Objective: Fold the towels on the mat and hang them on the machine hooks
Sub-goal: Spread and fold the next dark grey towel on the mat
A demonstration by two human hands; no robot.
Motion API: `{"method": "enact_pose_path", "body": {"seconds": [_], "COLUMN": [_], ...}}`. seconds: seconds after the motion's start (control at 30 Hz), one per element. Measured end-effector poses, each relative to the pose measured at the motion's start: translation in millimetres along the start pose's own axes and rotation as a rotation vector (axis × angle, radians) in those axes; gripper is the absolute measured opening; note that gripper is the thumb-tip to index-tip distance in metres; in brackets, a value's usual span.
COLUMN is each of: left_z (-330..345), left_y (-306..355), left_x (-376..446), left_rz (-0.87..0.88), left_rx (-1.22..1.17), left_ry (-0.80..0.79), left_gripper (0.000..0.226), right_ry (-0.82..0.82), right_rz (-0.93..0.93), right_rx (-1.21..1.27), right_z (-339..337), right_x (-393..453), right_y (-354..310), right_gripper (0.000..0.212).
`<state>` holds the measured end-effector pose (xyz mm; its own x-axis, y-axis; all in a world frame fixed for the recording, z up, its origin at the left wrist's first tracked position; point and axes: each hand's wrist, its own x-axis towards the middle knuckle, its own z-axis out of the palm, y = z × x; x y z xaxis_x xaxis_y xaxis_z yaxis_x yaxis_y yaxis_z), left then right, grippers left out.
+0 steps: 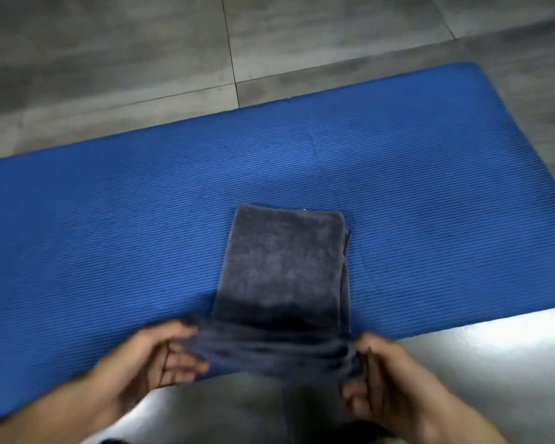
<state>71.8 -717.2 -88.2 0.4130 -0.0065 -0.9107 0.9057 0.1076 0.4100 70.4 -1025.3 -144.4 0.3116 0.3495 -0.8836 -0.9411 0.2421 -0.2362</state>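
Head view, 1 frame, hands motion-blurred. Nearest the camera: both forearms came in from the bottom edge over pale grey floor tile with glare on the right.

Left hand (148, 357) sat at the near-left corner of the towel (282, 267), thumb on top of the cloth and fingers curled beneath it, pinching that corner. Right hand (388, 376) was at the near-right corner, fingers curled round the bunched edge, gripping it. Exact finger placement on the right hand could not be told through the blur.

The near edge of the towel was lifted off the surface and stretched between the 2 hands, with horizontal creases across it. That raised strip hung over the near edge of the mat (109, 235) and partly over the tile.

Further out, the rest of the towel lay flat on the mat as a narrow folded rectangle, long axis running away from the person. Dark grey terry. Extra layers showed along its right side, slightly offset from the top layer. A small pale speck sat at the far edge, too small to identify.

The mat was blue, ribbed, lying at a diagonal across the view, with 1 rounded far-right corner visible.

Beyond the mat: grey floor (109, 59) with dark grout lines.
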Motion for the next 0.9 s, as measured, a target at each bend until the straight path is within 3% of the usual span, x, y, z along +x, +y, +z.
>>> {"method": "enact_pose_path", "body": {"seconds": [0.1,0.17,0.23,0.3,0.37,0.43,0.5,0.6,0.77,0.83,0.9], "left_z": [20,26,31,27,21,17,13,13,17,21,26], "left_y": [64,98,115,104,75,47,27,15,14,18,25], "left_x": [29,51,76,108,130,140,142,143,139,133,123], "left_rz": [0.222,0.289,0.377,0.509,0.516,0.501,0.537,0.477,0.415,0.386,0.365], "left_rx": [-0.089,-0.065,0.054,0.262,0.658,0.842,0.716,0.456,0.285,0.205,0.152], "left_ry": [0.012,0.006,0.125,0.348,0.486,0.490,0.463,0.482,0.438,0.430,0.397], "left_gripper": [0.027,0.037,0.038,0.017,0.024,0.046,0.050,0.033,0.015,0.014,0.015], "right_ry": [-0.027,-0.007,0.079,0.241,0.427,0.520,0.651,0.707,0.640,0.657,0.779], "right_rz": [-0.107,-0.188,-0.330,-0.611,-0.930,-1.041,-1.011,-0.951,-0.836,-0.767,-0.806], "right_rx": [0.139,0.267,0.193,-0.084,-0.589,-1.231,-1.564,-1.352,-0.724,-0.672,-0.809], "right_z": [20,25,20,20,11,1,-7,0,15,14,16], "right_x": [5,25,46,64,81,91,98,97,122,132,126], "right_y": [-71,-111,-119,-115,-103,-87,-76,-78,-122,-133,-133], "right_gripper": [0.031,0.046,0.042,0.021,0.015,0.032,0.036,0.028,0.048,0.043,0.040]}}
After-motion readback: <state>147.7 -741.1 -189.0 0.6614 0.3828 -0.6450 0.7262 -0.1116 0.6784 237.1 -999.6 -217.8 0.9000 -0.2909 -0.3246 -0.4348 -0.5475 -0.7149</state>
